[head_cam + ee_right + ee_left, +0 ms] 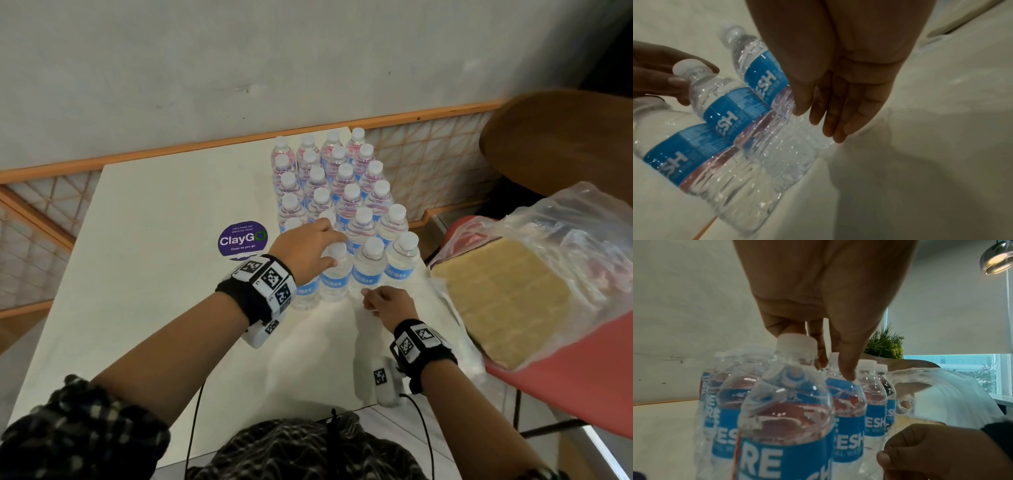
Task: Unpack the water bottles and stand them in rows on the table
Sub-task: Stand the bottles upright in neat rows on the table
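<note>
Several clear water bottles [346,192] with blue labels and white caps stand in rows on the right part of the white table [147,281]. My left hand [329,249] reaches down over the front row and pinches the cap of one front bottle [334,279], with fingers and thumb round the cap [797,341]. The right wrist view shows those fingertips [677,80] on either side of that cap. My right hand [368,298] lies low on the table at the foot of the front row, fingers [835,129] straight, thumb against a neighbouring bottle [764,76].
Crumpled plastic wrap [579,219] with a flat cardboard sheet [503,298] lies on a red seat [582,387] at the right. A purple round sticker [242,240] marks the table left of the bottles. A round wooden table [561,137] stands behind, an orange lattice railing [219,144] beyond.
</note>
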The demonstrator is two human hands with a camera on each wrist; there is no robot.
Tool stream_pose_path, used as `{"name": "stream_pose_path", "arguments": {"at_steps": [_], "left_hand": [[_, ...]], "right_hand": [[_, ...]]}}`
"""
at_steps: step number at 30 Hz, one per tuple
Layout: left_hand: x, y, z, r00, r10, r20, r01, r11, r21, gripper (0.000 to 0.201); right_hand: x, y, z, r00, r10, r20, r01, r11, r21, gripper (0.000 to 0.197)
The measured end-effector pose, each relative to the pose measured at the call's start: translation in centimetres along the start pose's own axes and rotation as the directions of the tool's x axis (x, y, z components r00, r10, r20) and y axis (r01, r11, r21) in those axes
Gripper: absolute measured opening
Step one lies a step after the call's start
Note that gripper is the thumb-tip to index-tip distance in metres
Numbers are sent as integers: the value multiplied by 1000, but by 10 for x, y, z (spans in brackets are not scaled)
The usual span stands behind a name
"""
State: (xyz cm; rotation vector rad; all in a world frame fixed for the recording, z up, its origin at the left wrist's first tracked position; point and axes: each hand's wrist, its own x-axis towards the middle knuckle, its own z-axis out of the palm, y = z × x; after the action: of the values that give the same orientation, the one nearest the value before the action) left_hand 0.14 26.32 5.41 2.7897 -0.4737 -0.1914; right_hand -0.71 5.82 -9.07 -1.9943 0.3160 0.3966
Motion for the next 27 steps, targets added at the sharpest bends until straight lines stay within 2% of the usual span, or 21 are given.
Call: {"name": "stream_pose_path", "arguments": {"at_steps": [4, 7, 9, 12, 15, 18, 21, 27], "left_hand": [[-2, -1, 2, 1000, 11, -10, -11, 1000, 9, 44], [-2, 1, 3, 1000, -5, -10, 5, 1000, 26, 45], [-3, 6, 4, 1000, -13, -20, 14, 999, 52, 53], [3, 25, 0, 994, 78, -72, -68, 989, 128, 72], [17, 51, 1, 993, 119, -26, -112, 973, 200, 76], [31, 66, 8, 993, 77, 93, -100, 956, 277, 71], [37, 69, 10, 984, 28, 174, -67, 972, 225, 60], [38, 67, 15, 990, 28, 136, -53, 981, 186, 55]], "right_hand": [[-1, 1, 2, 1000, 24, 19, -25, 999, 38, 31], [-5, 7, -5, 997, 78, 20, -81, 986, 149, 23], [-8, 10, -11, 990, 140, 14, -138, 952, 275, 19], [-10, 6, -19, 974, 228, 10, -206, 863, 461, 15], [-8, 4, -22, 965, 262, 17, -231, 816, 529, 32], [-4, 2, -20, 970, 242, 27, -224, 844, 487, 56], [-1, -1, -18, 977, 211, 20, -201, 891, 407, 63], [5, 2, -12, 975, 215, -57, -182, 919, 351, 66]]}}
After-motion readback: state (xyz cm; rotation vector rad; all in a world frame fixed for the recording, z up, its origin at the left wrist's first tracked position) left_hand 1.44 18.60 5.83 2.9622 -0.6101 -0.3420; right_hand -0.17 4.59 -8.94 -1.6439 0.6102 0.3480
